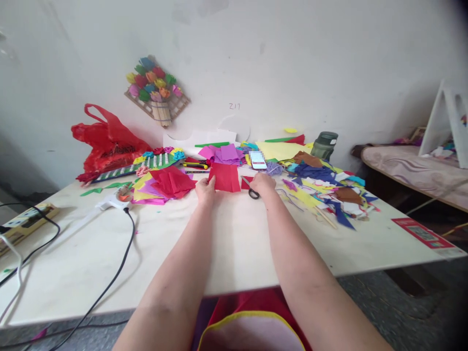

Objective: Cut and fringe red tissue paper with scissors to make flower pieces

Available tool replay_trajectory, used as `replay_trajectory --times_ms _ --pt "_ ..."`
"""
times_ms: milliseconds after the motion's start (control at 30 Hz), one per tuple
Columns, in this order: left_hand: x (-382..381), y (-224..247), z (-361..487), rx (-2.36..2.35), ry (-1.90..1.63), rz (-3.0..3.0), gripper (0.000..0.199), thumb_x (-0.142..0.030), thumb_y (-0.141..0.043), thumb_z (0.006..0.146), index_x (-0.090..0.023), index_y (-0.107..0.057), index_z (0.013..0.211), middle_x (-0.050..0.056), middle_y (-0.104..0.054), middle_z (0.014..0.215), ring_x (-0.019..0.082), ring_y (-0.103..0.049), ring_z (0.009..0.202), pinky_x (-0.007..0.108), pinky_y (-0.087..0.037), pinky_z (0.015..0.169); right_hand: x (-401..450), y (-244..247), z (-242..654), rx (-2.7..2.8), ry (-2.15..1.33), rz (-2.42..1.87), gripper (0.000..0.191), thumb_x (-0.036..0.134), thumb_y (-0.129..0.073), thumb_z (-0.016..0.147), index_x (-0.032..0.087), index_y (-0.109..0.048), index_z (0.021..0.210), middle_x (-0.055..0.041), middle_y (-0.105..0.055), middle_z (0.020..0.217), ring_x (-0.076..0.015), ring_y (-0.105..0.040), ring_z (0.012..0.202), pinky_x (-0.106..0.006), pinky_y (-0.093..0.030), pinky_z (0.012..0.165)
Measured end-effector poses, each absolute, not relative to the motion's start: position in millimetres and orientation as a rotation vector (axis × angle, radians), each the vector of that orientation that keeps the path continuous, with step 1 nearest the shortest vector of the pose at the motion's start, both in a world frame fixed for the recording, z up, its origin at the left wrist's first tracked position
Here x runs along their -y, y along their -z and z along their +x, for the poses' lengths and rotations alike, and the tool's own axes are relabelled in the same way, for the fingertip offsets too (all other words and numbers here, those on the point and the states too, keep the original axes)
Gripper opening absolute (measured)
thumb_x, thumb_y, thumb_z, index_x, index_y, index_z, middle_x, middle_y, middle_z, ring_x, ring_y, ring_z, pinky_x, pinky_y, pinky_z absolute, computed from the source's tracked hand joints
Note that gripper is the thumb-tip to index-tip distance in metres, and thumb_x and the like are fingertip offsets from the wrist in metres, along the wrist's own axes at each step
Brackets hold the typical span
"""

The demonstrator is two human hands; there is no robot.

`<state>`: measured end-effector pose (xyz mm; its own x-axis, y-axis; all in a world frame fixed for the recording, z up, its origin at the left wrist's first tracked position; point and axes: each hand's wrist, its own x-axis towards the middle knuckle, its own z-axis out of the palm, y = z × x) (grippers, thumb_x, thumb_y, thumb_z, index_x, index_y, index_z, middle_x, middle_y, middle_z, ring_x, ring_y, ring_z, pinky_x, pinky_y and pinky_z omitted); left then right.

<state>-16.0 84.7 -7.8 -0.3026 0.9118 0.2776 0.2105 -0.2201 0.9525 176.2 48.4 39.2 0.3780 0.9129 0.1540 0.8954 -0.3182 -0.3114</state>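
Note:
A red paper square (225, 177) lies in front of me at the middle of the table. My left hand (205, 189) pinches its left edge between thumb and fingers. To the right of the sheet, my right hand (263, 183) is closed at the black-handled scissors (253, 193), whose blades point up and left toward a small red strip. The fingers of my right hand are partly hidden by the back of the hand, so what they grip is hard to make out. Left of my left hand is a stack of red, pink and yellow paper (170, 183).
A glue gun (119, 199) with a black cable lies on the left, near a red plastic bag (109, 141). Behind are a phone (258, 160), a yellow cutter (195, 165) and a dark bottle (324, 145). Paper scraps (343, 195) cover the right side.

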Motion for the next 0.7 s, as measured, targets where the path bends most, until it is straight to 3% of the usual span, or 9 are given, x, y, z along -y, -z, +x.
replay_trajectory --times_ms 167,400,533,700 --pt "-80 4 -16 -1.469 -1.557 1.360 0.027 -0.040 -0.057 0.072 -0.017 -0.054 0.058 -0.003 -0.045 0.044 0.011 -0.042 0.042 0.022 -0.032 0.045 -47 -38 169 1.728 -0.152 -2.333 0.040 0.023 -0.058 0.068 0.013 -0.067 0.105 -0.0184 -0.064 0.110 -0.0305 -0.058 0.106 -0.034 -0.044 0.075" --pt "-79 3 -16 -1.455 -1.574 1.369 0.027 -0.041 -0.057 0.073 -0.018 -0.053 0.058 -0.003 -0.045 0.043 0.011 -0.042 0.042 0.022 -0.032 0.046 -44 -37 161 1.861 -0.101 -2.291 0.043 0.030 -0.060 0.066 0.015 -0.065 0.106 -0.0168 -0.064 0.111 -0.0304 -0.059 0.103 -0.033 -0.044 0.074" --pt "-80 3 -18 -1.490 -1.572 1.356 0.029 -0.042 -0.056 0.074 -0.019 -0.051 0.057 -0.003 -0.044 0.042 0.011 -0.042 0.042 0.022 -0.032 0.046 -43 -36 152 1.935 -0.055 -2.191 0.039 0.034 -0.055 0.074 0.016 -0.063 0.108 -0.0168 -0.065 0.108 -0.0293 -0.060 0.100 -0.035 -0.044 0.075" --pt "-81 3 -21 -1.477 -1.592 1.281 0.028 -0.043 -0.056 0.073 -0.019 -0.052 0.059 -0.003 -0.044 0.041 0.012 -0.045 0.044 0.022 -0.034 0.048 -43 -48 152 1.845 -0.099 -2.112 0.044 0.025 -0.055 0.073 0.021 -0.058 0.116 -0.0125 -0.065 0.108 -0.0276 -0.060 0.100 -0.033 -0.043 0.076"
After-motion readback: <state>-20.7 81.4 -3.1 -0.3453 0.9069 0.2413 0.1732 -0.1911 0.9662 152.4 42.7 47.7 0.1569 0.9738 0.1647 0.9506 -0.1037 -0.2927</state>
